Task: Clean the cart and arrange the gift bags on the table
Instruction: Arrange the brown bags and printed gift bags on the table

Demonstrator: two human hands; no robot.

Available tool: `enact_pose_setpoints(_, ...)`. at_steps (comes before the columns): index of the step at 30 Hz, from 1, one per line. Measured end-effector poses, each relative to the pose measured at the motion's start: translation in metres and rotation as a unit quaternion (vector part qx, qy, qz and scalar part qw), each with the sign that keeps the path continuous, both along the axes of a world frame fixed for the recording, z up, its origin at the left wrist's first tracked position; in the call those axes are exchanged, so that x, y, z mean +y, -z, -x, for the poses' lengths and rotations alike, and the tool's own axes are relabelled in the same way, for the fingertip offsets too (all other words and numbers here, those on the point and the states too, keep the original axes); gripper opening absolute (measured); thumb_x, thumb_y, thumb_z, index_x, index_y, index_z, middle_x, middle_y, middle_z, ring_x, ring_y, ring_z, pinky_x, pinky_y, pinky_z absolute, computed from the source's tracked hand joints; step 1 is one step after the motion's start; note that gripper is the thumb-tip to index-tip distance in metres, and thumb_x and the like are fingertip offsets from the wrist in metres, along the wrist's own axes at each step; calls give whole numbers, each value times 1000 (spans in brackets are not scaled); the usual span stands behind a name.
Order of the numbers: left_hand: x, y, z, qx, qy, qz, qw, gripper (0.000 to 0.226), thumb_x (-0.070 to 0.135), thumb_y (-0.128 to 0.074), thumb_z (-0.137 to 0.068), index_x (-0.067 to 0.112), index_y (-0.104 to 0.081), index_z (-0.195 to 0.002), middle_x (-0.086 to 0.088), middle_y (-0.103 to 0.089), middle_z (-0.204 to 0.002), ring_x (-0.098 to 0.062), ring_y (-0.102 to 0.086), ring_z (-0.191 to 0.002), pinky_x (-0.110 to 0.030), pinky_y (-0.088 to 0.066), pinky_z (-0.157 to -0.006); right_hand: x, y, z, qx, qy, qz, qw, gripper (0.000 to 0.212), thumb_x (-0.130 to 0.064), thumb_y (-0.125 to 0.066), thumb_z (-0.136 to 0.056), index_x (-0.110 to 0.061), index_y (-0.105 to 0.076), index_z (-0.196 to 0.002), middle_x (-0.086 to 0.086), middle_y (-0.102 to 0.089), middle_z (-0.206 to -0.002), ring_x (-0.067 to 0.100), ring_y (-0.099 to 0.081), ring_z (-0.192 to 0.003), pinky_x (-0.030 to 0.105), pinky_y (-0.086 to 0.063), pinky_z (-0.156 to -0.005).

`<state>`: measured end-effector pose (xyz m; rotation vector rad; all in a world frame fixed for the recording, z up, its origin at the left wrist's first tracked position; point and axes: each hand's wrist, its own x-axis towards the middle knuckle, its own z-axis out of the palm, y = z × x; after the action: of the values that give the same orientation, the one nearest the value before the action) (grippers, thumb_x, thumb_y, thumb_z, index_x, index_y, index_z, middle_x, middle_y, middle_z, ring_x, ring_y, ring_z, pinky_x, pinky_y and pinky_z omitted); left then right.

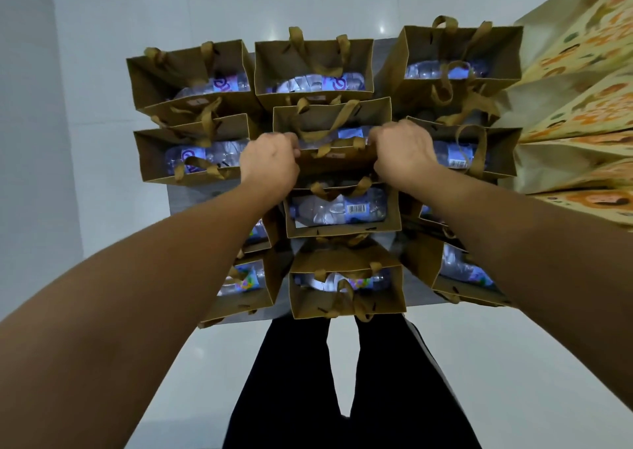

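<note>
Both hands, left [270,164] and right [402,154], had fingers curled on the middle gift bag [334,130] mid-bench [185,197]; crowded neighbours probably risked snagged handles, toppling a bottle-laden bag

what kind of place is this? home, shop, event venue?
Can't say for sure; probably an event or gift-packing spot indoors. Many identical brown gift bags with bottled water crowd a small grey table on white tile floor.
</note>
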<state>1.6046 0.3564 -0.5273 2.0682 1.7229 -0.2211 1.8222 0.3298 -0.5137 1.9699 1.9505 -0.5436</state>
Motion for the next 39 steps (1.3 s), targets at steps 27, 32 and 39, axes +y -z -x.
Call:
enact_pose_setpoints(27,-103,-6,218,-34,-396,119,910,21,21,-56,-100,8,-73,-94,-5,-63,-75,-19,-57,-66,-33,-49,-69,-74,-6,219,90,126,77,985,14,-19,-63,-92,-7,-69,-97,12,-66,-91,33,-67,-90,35,-52,-68)
enact_pose_setpoints(32,-87,-5,222,-49,-345,95,933,22,22,-56,-102,9,-73,-99,-8,-68,-85,-20,-60,-71,-30,-49,-72,-75,5,213,83,158,50,983,19,-19,-56,-92,-6,-69,-89,12,-66,-87,34,-65,-86,33,-44,-63)
enact_pose_setpoints(39,-98,-12,224,-91,-337,89,933,31,32,-51,-105,12,-68,-121,-4,-68,-103,-16,-55,-83,-29,-43,-79,-108,-1,218,140,242,-27,960,31,-34,-40,-106,-9,-58,-105,8,-63,-83,26,-61,-78,36,-48,-65)
